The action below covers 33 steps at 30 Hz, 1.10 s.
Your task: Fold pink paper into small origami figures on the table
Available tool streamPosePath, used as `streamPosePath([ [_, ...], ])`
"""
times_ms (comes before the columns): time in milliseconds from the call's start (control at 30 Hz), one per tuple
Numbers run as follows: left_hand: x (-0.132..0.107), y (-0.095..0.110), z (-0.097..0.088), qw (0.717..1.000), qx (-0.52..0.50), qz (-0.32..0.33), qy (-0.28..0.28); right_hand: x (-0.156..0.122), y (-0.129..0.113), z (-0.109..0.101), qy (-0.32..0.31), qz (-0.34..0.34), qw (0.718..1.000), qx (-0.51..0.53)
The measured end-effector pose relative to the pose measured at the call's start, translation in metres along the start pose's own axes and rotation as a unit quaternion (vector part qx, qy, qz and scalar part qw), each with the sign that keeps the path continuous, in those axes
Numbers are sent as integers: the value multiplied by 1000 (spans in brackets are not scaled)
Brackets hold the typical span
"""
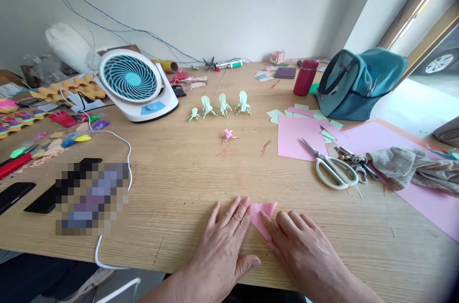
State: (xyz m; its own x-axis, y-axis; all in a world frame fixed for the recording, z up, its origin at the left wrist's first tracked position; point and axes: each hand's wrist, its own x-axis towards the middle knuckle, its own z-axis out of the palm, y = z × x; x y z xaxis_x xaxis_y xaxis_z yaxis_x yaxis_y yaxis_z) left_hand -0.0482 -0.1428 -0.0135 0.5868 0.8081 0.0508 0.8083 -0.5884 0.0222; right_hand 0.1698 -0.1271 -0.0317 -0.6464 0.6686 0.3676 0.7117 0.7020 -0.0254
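Note:
A small piece of pink paper (263,217), folded to a triangle, lies on the table near its front edge. My left hand (225,236) is spread flat on the wood, its fingertips touching the paper's left edge. From the right, my right hand (299,241) presses the paper down with its index finger while the other fingers are curled in. Farther back stands a small pink origami figure (229,136). Behind it is a row of several pale green origami figures, among them one large figure (243,103) at the right and a smaller one (194,114) at the left.
White-handled scissors (337,172) lie on the right by a pink sheet (299,135), keys (355,159) and a grey cloth (398,167). Behind are a red bottle (306,77) and a teal bag (358,85). At left stand a fan (131,78) and a black phone (14,195).

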Motion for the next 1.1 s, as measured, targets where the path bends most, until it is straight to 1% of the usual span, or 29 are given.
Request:
streamPosePath([
  [67,2,-4,2,1000,-23,4,18,0,1,6,23,0,1000,-1],
  [133,9,-8,1,998,-53,2,40,1,2,10,32,0,999,-7],
  [233,24,-12,-6,990,-119,-40,66,1,3,12,37,-2,999,-12],
  [333,41,-13,-14,979,-167,-105,51,-1,3,10,32,-2,999,-18],
  [400,51,-14,-18,974,-178,-132,32,-2,3,9,34,-3,999,-24],
  [567,64,-18,-18,958,-240,-156,2,-3,3,11,49,-13,998,-35],
  [667,66,-20,-18,940,-296,-166,-7,-3,6,12,67,-11,998,-8],
  [733,66,-22,-18,920,-350,-177,-18,-4,8,10,73,-4,997,32],
  [800,68,-26,-16,886,-426,-183,-24,-7,10,7,74,12,993,92],
  [867,72,-32,-13,850,-495,-177,-19,-10,11,5,74,55,981,168],
  [933,80,-41,-9,828,-534,-171,-7,-13,12,4,84,130,957,244],
  [1000,95,-52,-4,800,-574,-174,17,-14,17,5,94,211,924,305],
  [1033,104,-58,-1,783,-591,-186,42,-12,21,6,94,246,905,333],
  [1100,126,-72,5,745,-615,-230,114,-5,32,9,78,293,863,403],
])
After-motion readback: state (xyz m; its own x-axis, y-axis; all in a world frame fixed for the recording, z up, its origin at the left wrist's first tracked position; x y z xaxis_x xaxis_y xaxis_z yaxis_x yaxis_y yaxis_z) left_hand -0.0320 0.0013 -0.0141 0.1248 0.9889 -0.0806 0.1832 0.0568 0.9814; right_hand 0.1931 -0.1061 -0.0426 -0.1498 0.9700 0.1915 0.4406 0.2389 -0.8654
